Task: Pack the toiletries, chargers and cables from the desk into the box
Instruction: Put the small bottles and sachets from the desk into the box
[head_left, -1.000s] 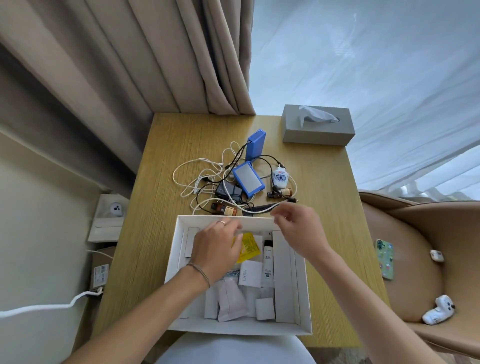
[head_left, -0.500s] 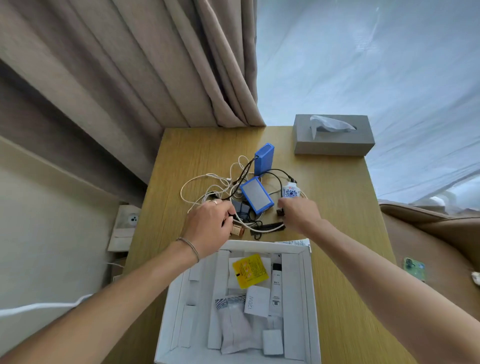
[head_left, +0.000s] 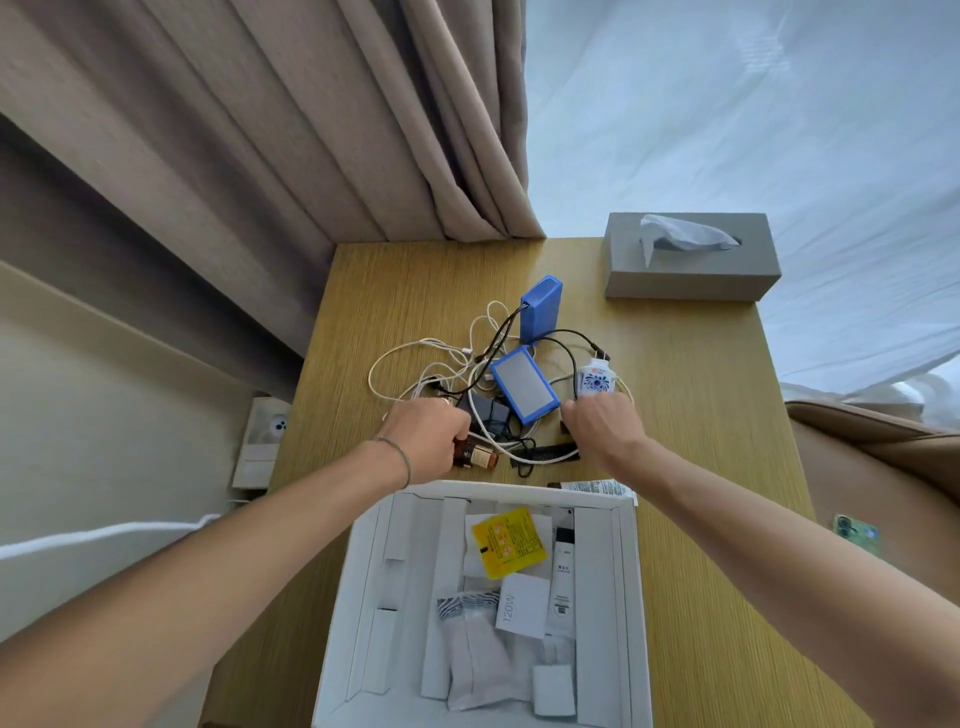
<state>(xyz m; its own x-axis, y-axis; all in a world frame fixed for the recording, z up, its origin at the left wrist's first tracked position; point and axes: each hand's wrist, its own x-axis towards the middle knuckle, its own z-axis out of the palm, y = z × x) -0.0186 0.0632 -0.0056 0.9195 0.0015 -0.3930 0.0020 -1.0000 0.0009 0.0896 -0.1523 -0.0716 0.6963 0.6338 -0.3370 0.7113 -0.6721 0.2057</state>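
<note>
Both your hands work the cable tangle (head_left: 467, 374) on the desk (head_left: 691, 395) beyond the white box (head_left: 363, 571): your left hand (head_left: 426, 441) grips a small amber bottle (head_left: 475, 457), your right hand (head_left: 602, 431) curls, seemingly over another.

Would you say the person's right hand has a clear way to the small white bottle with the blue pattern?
Probably yes. The right hand lies just in front of the small white bottle with the blue pattern, nothing between them, though a black cable and a white cable run close beside it.
</note>
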